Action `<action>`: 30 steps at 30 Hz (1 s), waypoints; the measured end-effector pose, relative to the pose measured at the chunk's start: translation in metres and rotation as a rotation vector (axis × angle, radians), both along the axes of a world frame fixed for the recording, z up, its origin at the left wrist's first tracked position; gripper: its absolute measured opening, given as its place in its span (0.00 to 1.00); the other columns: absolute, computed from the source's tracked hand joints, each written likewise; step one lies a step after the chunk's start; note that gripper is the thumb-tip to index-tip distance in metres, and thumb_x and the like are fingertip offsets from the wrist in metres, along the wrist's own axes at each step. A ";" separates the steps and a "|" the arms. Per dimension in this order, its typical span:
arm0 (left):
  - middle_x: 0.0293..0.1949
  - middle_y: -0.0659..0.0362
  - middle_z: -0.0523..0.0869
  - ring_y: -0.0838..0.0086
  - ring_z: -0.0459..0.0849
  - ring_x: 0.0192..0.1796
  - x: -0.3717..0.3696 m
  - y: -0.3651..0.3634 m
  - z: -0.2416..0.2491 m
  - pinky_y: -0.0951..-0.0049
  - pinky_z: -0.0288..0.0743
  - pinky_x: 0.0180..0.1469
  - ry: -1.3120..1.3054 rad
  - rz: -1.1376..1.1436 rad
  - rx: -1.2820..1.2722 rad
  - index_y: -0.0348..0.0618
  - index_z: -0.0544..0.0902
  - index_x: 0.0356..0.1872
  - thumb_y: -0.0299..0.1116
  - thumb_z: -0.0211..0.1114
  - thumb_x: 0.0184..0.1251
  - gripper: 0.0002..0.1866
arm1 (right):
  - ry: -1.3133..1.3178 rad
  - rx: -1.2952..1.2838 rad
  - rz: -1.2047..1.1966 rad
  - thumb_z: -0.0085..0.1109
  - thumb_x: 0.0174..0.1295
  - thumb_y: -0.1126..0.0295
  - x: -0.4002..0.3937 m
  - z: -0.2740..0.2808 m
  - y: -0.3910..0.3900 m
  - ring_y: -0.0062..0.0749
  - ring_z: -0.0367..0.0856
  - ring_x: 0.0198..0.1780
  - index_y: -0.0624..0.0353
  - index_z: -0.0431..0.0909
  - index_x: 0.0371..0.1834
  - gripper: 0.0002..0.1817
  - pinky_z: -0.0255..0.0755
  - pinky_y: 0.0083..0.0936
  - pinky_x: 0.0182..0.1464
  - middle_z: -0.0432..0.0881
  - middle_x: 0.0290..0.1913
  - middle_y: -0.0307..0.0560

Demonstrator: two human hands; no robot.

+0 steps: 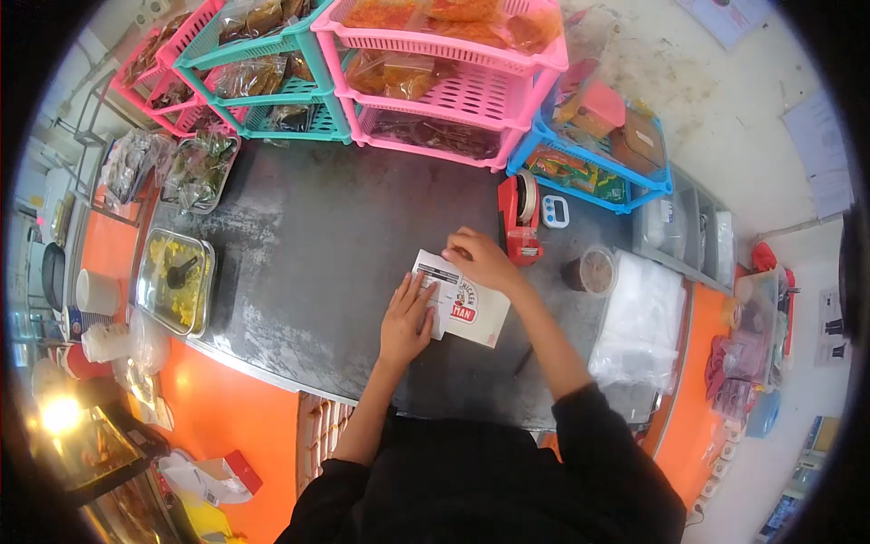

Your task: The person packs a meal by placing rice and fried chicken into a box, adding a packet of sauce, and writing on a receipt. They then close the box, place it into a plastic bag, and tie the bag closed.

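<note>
A white printed slip lies over a paper bag with a red logo on the dark worktop. My left hand rests flat on the slip's left side, its fingers spread. At the slip's upper right corner is my right hand, its fingers curled together near the top of the bag. Whatever it pinches is too small to make out.
Pink, teal and blue racks line the back. A red tape dispenser, a timer, a round tub and plastic bags stand right; a glass dish is left.
</note>
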State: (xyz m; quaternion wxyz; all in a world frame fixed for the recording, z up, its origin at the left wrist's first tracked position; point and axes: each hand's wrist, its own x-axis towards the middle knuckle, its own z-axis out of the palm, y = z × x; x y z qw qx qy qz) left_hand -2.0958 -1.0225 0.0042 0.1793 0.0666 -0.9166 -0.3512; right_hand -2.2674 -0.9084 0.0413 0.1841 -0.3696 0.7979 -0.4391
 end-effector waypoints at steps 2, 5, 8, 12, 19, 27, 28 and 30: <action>0.62 0.52 0.68 0.56 0.63 0.65 -0.001 -0.001 0.000 0.58 0.60 0.63 0.005 -0.011 -0.018 0.46 0.75 0.54 0.28 0.59 0.55 0.22 | 0.066 0.104 0.241 0.54 0.58 0.60 -0.017 -0.011 -0.012 0.42 0.69 0.29 0.60 0.72 0.27 0.13 0.63 0.33 0.33 0.68 0.26 0.48; 0.62 0.53 0.69 0.56 0.64 0.65 -0.004 -0.003 0.002 0.61 0.62 0.63 -0.004 -0.013 -0.002 0.47 0.75 0.54 0.27 0.59 0.55 0.22 | -0.167 0.313 0.245 0.56 0.58 0.51 -0.031 -0.039 -0.013 0.31 0.71 0.29 0.60 0.74 0.26 0.20 0.64 0.29 0.31 0.73 0.26 0.44; 0.62 0.54 0.69 0.55 0.64 0.65 -0.004 -0.003 0.002 0.63 0.62 0.62 -0.011 -0.011 0.013 0.47 0.76 0.54 0.27 0.59 0.54 0.22 | -0.485 0.443 0.153 0.57 0.57 0.48 -0.035 -0.058 -0.007 0.23 0.70 0.27 0.60 0.73 0.25 0.23 0.64 0.28 0.29 0.74 0.24 0.40; 0.62 0.54 0.69 0.56 0.64 0.65 -0.003 -0.004 0.002 0.64 0.63 0.62 0.005 -0.048 -0.016 0.48 0.76 0.54 0.27 0.59 0.54 0.22 | -0.610 0.421 0.014 0.62 0.53 0.49 -0.034 -0.067 0.004 0.27 0.72 0.25 0.61 0.74 0.25 0.22 0.66 0.29 0.28 0.75 0.21 0.40; 0.64 0.54 0.66 0.53 0.61 0.66 0.010 0.006 -0.004 0.62 0.60 0.64 0.002 -0.007 -0.048 0.48 0.73 0.57 0.26 0.57 0.56 0.24 | 0.346 0.253 -0.194 0.59 0.53 0.61 0.030 -0.022 0.009 0.41 0.76 0.44 0.52 0.78 0.40 0.13 0.70 0.35 0.44 0.76 0.46 0.48; 0.65 0.46 0.62 0.46 0.57 0.67 0.028 0.065 -0.008 0.51 0.48 0.67 0.077 0.089 -0.087 0.41 0.65 0.63 0.26 0.50 0.57 0.27 | 0.648 0.064 -0.104 0.54 0.56 0.53 0.129 0.015 0.099 0.36 0.66 0.59 0.46 0.75 0.52 0.21 0.57 0.54 0.54 0.66 0.60 0.45; 0.66 0.46 0.60 0.47 0.55 0.68 0.028 0.068 -0.011 0.50 0.47 0.67 0.036 0.124 -0.125 0.42 0.64 0.63 0.27 0.51 0.57 0.28 | 0.571 0.123 -0.196 0.54 0.56 0.55 0.132 0.014 0.128 0.37 0.70 0.54 0.50 0.76 0.47 0.18 0.60 0.50 0.51 0.71 0.55 0.46; 0.67 0.46 0.57 0.47 0.52 0.69 0.028 0.069 -0.018 0.50 0.46 0.67 0.004 0.161 -0.166 0.43 0.63 0.64 0.29 0.53 0.57 0.29 | 0.530 0.162 -0.457 0.52 0.57 0.60 0.126 0.000 0.206 0.42 0.74 0.42 0.57 0.77 0.34 0.12 0.64 0.44 0.43 0.76 0.40 0.49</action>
